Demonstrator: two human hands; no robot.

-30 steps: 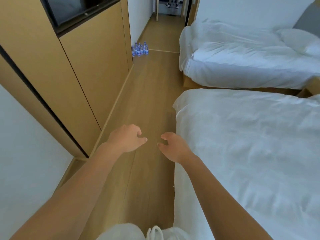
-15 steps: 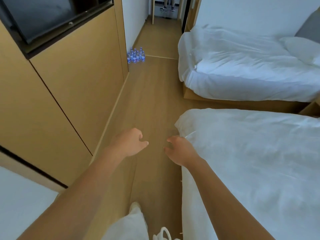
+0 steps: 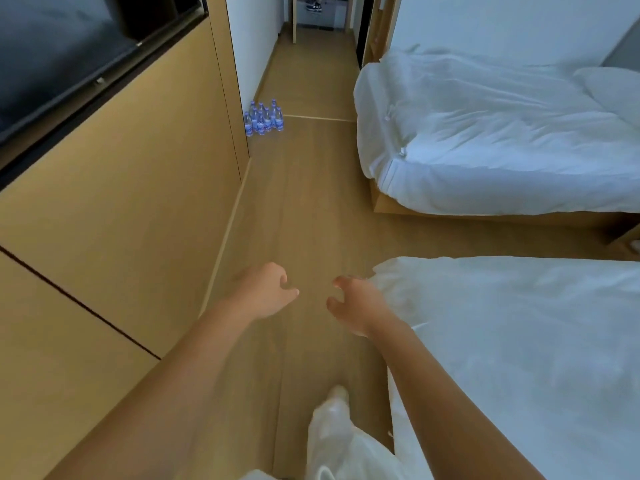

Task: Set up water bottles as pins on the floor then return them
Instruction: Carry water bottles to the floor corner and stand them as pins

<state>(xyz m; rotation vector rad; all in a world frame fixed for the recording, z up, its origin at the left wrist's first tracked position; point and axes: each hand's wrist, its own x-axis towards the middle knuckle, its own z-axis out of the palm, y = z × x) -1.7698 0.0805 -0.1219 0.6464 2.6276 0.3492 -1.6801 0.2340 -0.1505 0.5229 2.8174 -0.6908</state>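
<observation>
Wood-plank floor (image 3: pixel 311 209) – tan cabinet wall (image 3: pixel 138 188) left, 2 white-sheeted beds (image 3: pixel 502 140) right, doorway (image 3: pixel 320 12) far end.

six water bottles (image 3: pixel 264 118), two beds (image 3: pixel 502 140), two hands (image 3: pixel 266 292)

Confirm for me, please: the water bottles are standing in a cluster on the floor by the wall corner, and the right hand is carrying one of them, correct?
Not quite. The head view shows the right hand empty, fingers loosely curled, holding nothing. The water bottles do stand clustered on the floor by the wall corner.

Open floor (image 3: pixel 304 209) runs between cabinet (image 3: pixel 138 188) and beds (image 3: pixel 502 150).
</observation>
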